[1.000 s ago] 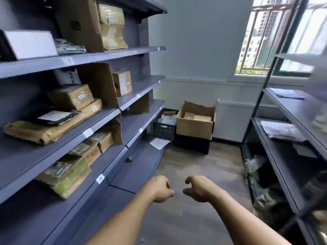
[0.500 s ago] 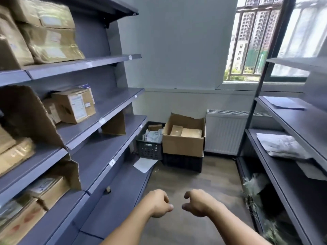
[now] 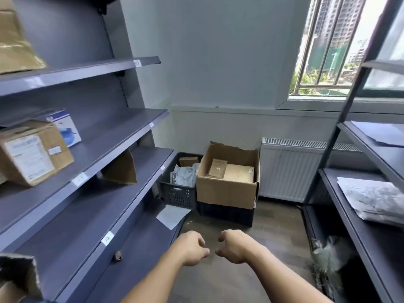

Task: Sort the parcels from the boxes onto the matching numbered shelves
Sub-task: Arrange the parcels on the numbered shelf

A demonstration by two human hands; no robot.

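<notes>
Head view, aisle between two shelf racks. Left hand [image 3: 192,248] and right hand [image 3: 234,246] are held out low over the floor [image 3: 218,281], close together, not touching. Grip of each: fingers loosely curled, nothing held.

Open cardboard box [image 3: 227,191] at the far end of the aisle by the wall, sitting on a dark crate [image 3: 225,214]. Inside it a small brown parcel [image 3: 217,168] lies partly on a larger brown parcel [image 3: 239,173]. Just left of the box stands a black crate [image 3: 178,194] holding a grey bag [image 3: 182,177] and a brown packet [image 3: 188,161].

Left rack [image 3: 122,138]: white labels [image 3: 80,178] on the shelf edges, numbers too blurred to read. One shelf carries a labelled carton [image 3: 32,154] with a blue-and-white box [image 3: 65,127] behind it. A cardboard divider [image 3: 120,171] stands one shelf below. A sheet of paper [image 3: 172,215] lies at the end of the bottom shelf.

Right rack [image 3: 376,248]: grey mailer [image 3: 371,197] lying flat on one shelf. Radiator [image 3: 288,169] below the window [image 3: 328,51].
</notes>
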